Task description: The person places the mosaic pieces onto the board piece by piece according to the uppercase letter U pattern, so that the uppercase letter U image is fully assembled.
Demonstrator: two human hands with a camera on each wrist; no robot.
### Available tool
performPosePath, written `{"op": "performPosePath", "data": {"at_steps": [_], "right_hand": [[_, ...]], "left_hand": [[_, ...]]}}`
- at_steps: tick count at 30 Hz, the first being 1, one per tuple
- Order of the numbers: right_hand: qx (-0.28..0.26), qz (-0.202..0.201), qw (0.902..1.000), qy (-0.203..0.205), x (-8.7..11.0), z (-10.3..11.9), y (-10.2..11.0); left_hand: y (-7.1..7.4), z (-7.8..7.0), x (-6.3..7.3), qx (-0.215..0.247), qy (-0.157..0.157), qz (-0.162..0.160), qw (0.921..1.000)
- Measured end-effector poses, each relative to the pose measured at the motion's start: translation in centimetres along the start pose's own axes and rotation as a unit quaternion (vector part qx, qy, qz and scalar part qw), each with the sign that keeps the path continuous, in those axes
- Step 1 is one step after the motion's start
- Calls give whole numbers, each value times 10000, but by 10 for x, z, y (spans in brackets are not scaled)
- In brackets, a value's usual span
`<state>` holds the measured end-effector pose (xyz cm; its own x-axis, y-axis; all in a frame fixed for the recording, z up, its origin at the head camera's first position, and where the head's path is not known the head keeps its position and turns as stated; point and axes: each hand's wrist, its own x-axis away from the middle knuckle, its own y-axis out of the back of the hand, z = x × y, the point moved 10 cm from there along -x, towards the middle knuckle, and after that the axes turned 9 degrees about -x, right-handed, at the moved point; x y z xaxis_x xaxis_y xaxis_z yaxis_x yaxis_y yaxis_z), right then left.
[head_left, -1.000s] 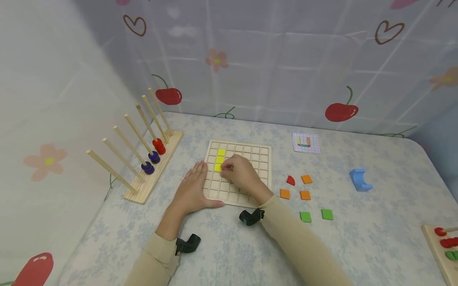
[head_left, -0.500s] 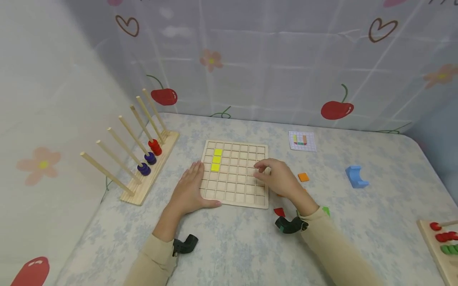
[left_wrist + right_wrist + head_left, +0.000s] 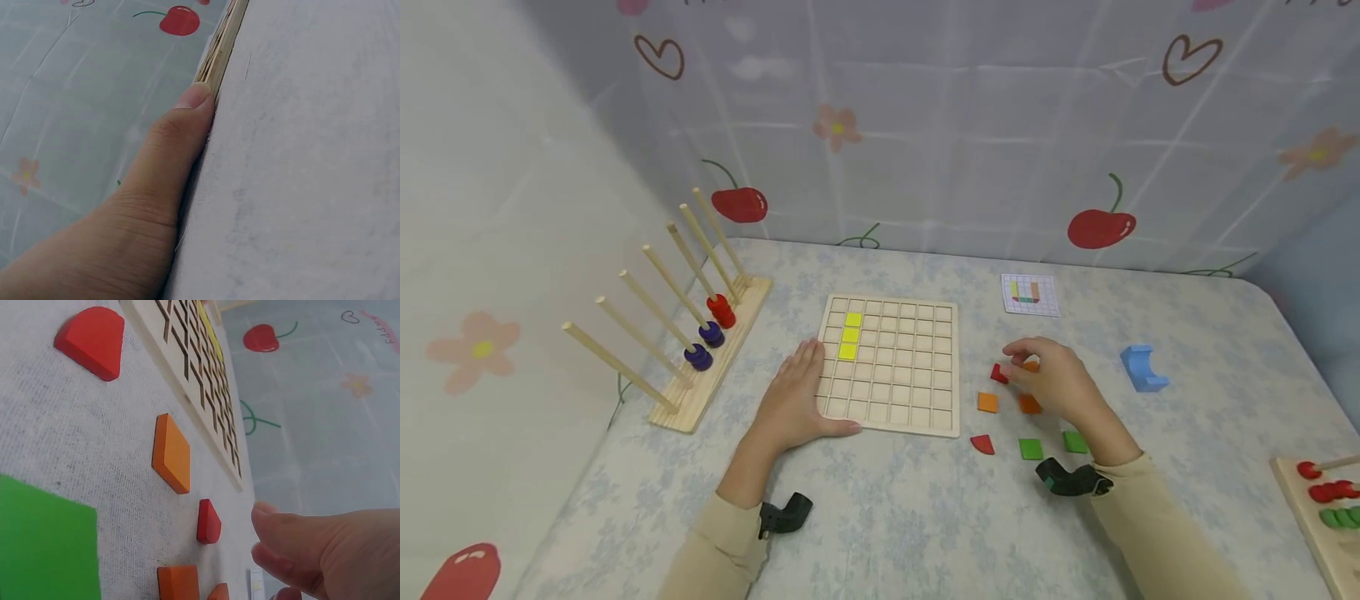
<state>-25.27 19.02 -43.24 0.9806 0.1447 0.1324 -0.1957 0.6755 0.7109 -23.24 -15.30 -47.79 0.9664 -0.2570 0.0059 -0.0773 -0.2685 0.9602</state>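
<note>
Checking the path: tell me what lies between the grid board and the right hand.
The head view shows a red piece close to the right hand and an orange square nearer the board.

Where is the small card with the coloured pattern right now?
In the head view, the small card lies on the table, just right of the wooden grid board's far right corner and beyond the right hand.

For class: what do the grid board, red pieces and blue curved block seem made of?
Grid board: apparently bare wood, matte; pale tan, streaked edge.
Red pieces: perhaps painted wood or plastic; smooth, solid colour, no visible grain.
Blue curved block: plastic or painted wood; even colour, too small to tell finish.
</note>
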Motion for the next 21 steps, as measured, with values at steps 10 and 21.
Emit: {"op": "performPosePath", "data": {"at_steps": [10,21], "right_hand": [[406,191,9990,-74,-5,-5,-9],[528,456,9975,-117,-9,-4,-16]], "left_hand": [[-4,4,1,-42,86,114,9999],[-3,3,0,-75,51,83,9999]]}}
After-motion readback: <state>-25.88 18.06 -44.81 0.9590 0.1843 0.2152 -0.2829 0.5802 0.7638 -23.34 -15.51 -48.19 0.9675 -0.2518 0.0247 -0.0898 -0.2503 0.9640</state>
